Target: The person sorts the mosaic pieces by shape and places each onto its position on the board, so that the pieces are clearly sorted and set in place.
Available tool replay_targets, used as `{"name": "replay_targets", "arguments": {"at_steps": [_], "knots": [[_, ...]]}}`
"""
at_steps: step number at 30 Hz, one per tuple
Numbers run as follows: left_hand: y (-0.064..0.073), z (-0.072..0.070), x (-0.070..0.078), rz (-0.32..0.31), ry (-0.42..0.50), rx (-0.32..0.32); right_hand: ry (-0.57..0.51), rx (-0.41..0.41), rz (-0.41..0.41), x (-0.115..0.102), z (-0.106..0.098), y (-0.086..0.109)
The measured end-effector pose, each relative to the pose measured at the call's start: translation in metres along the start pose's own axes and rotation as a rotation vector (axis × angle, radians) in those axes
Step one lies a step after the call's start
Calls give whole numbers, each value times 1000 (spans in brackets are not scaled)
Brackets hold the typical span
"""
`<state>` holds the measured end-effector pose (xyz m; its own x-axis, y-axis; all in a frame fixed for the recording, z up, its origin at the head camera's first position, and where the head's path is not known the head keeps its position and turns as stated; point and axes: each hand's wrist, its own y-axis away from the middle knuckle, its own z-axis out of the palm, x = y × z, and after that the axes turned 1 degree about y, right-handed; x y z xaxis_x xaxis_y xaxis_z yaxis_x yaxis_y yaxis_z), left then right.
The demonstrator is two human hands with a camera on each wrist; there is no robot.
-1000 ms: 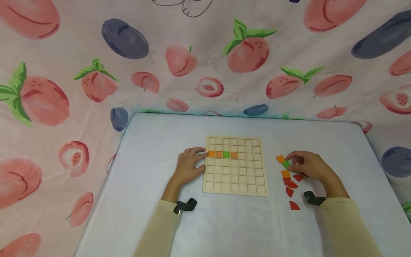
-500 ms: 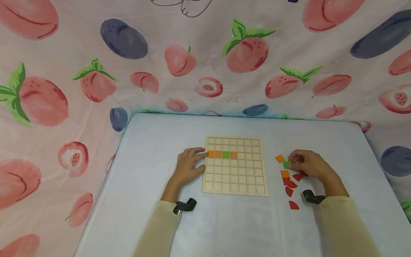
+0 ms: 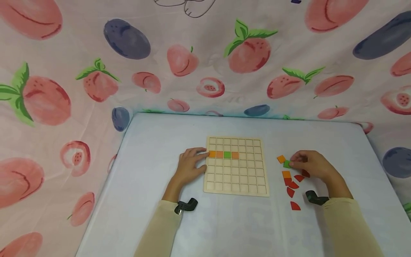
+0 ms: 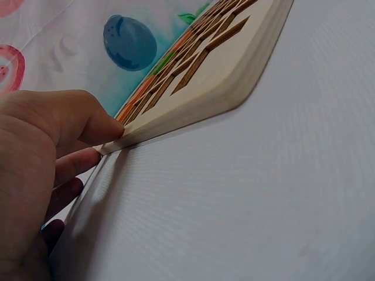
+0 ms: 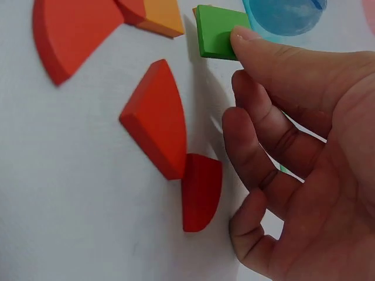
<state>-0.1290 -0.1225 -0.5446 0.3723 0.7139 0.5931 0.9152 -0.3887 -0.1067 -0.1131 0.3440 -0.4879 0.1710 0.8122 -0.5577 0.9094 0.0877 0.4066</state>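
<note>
My left hand (image 3: 190, 166) rests its fingertips and thumb against the left edge of a wooden grid board (image 3: 236, 178); in the left wrist view the thumb (image 4: 105, 126) touches the board's side. One row of the board holds an orange tile (image 3: 212, 154), a green tile (image 3: 227, 155) and two salmon-orange tiles (image 3: 235, 155). To the right of the board, my right hand (image 3: 309, 163) pinches a green square tile (image 5: 220, 30) by its edge, thumb in front. The fingertips behind that tile are hidden. Its other fingers are loosely curled.
Below the right hand lie several red quarter-circle pieces (image 3: 290, 192) and an orange square (image 3: 287, 174) against a red piece. Another orange square (image 3: 281, 159) lies left of the green tile. A fruit-patterned cloth (image 3: 179, 60) hangs behind the white table (image 3: 154, 142).
The green tile has turned and come apart from the orange square beside it, shifting slightly with the right hand's fingers. My left hand stays at the board's edge.
</note>
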Motion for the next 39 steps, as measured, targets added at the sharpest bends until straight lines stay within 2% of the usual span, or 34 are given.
{"name": "replay_targets", "arguments": {"at_steps": [14,21,28,39], "knots": [[0,-1,3,1,11,-2,-44,-3,18,-16,1,-3],[-1,0,2,2,4,-4,-10,35,-46,-31,7,-10],[-2,0,1,-9,-9,-16,-73,22,-115,-48,15,-23],[0,1,0,-7,-2,1,-109,1,-141,-77,29,-34]]}}
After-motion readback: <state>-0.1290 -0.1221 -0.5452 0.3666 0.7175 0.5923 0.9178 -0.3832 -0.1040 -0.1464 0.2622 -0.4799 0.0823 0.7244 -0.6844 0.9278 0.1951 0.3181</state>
